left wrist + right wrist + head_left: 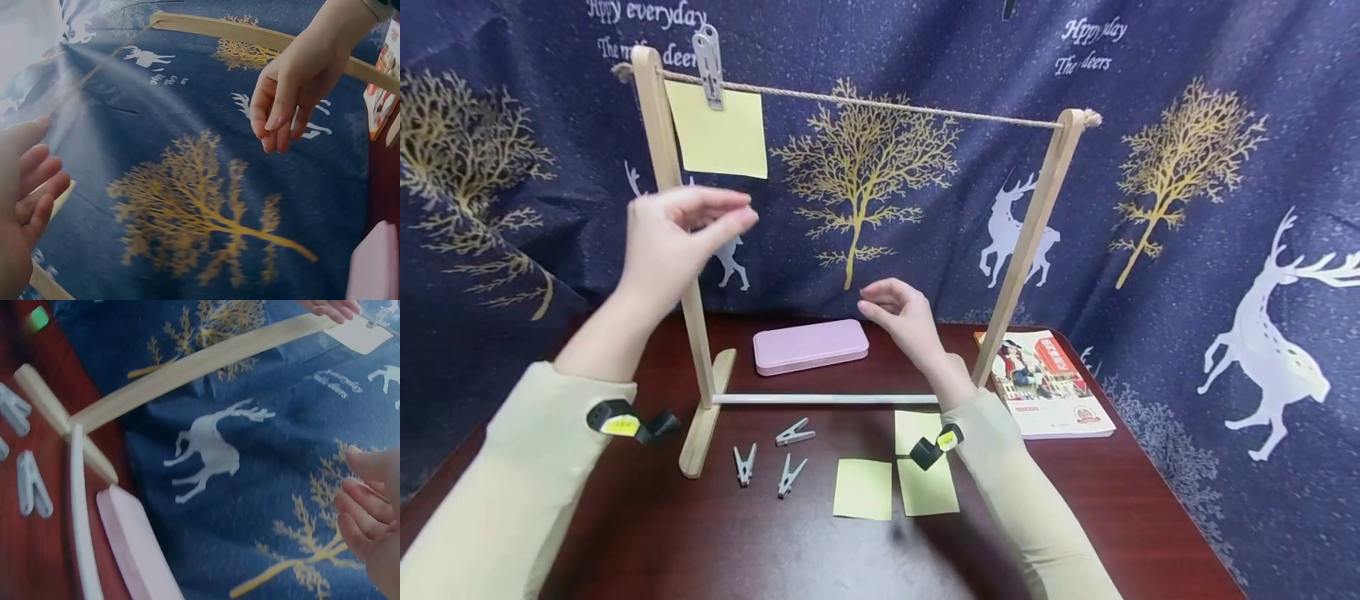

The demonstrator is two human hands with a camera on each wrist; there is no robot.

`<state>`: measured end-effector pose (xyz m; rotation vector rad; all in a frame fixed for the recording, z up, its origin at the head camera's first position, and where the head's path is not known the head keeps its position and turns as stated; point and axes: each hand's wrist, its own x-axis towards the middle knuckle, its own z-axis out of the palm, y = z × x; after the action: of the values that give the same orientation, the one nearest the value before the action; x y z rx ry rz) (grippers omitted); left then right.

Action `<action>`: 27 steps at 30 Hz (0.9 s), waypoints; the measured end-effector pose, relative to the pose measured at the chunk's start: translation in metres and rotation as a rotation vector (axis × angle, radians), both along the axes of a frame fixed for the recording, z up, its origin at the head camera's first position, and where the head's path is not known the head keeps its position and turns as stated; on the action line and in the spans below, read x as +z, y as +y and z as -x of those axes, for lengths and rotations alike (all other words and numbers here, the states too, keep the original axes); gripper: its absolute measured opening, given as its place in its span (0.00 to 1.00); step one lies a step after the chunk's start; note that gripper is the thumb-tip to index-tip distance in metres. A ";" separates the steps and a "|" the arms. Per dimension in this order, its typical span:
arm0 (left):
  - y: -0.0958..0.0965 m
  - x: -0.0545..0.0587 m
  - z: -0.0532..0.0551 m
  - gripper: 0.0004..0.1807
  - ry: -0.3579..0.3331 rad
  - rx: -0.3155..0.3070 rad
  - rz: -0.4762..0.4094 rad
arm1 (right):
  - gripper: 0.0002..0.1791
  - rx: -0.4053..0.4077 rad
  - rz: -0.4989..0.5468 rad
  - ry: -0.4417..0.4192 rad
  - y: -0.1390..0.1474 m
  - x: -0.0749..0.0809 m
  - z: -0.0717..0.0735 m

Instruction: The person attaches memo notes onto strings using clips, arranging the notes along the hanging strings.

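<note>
A yellow sticky note (722, 133) hangs from the twine (865, 100) at its left end, held by a grey clothespin (708, 67). Just below that note is my left hand (673, 229), its fingers loosely bent with nothing between them. Lower and to the right, my right hand (902, 321) hovers in front of the wooden frame's (1030, 225) open middle, fingers relaxed and holding nothing. On the table lie several grey clothespins, one of them (744, 464) at the left. Loose yellow notes (862, 489) lie to their right, one partly covered by the right wrist's strap.
The frame's white crossbar (827, 399) runs low above the dark red table (737, 550). Behind it sits a pink case (810, 346). A book (1048, 383) lies by the right post. A dark blue cloth (910, 233) with trees and deer hangs at the back.
</note>
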<state>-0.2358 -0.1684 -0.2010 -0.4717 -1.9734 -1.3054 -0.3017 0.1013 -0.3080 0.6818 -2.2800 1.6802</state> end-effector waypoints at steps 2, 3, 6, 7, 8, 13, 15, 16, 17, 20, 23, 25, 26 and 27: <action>0.002 -0.018 0.000 0.12 -0.036 -0.016 0.037 | 0.13 -0.016 -0.011 -0.003 0.008 -0.009 -0.004; 0.004 -0.029 0.001 0.12 -0.058 -0.027 0.045 | 0.13 -0.023 -0.013 -0.007 0.012 -0.014 -0.006; 0.008 -0.061 0.004 0.13 -0.127 -0.072 0.034 | 0.13 -0.046 -0.017 -0.031 0.025 -0.029 -0.011; 0.010 -0.073 0.005 0.13 -0.155 -0.090 0.023 | 0.13 -0.051 -0.023 -0.038 0.029 -0.033 -0.013; 0.011 -0.084 0.006 0.13 -0.180 -0.105 0.005 | 0.14 -0.057 -0.036 -0.049 0.034 -0.038 -0.014; 0.016 -0.131 0.010 0.13 -0.307 -0.112 -0.040 | 0.15 -0.081 -0.097 -0.086 0.050 -0.060 -0.021; 0.018 -0.147 0.012 0.14 -0.345 -0.096 -0.014 | 0.15 -0.107 -0.131 -0.087 0.056 -0.069 -0.021; 0.019 -0.154 0.013 0.13 -0.360 -0.093 0.006 | 0.15 -0.115 -0.144 -0.082 0.058 -0.073 -0.021; 0.020 -0.162 0.013 0.14 -0.378 -0.087 0.035 | 0.15 -0.124 -0.165 -0.073 0.060 -0.076 -0.022; 0.023 -0.183 0.015 0.15 -0.436 -0.121 0.097 | 0.15 -0.101 -0.206 -0.057 0.067 -0.085 -0.023; 0.026 -0.198 0.015 0.16 -0.486 -0.150 0.118 | 0.16 -0.036 -0.230 -0.065 0.073 -0.092 -0.025; 0.028 -0.205 0.015 0.16 -0.505 -0.163 0.117 | 0.17 -0.005 -0.244 -0.066 0.078 -0.097 -0.025; 0.028 -0.208 0.015 0.16 -0.513 -0.160 0.121 | 0.17 0.001 -0.257 -0.048 0.081 -0.099 -0.026; 0.028 -0.210 0.015 0.16 -0.522 -0.157 0.129 | 0.18 0.009 -0.268 -0.039 0.084 -0.100 -0.026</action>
<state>-0.2509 -0.1401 -0.4113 -0.3772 -2.5031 -1.5183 -0.2756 0.1852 -0.4083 0.7180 -2.5611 1.4155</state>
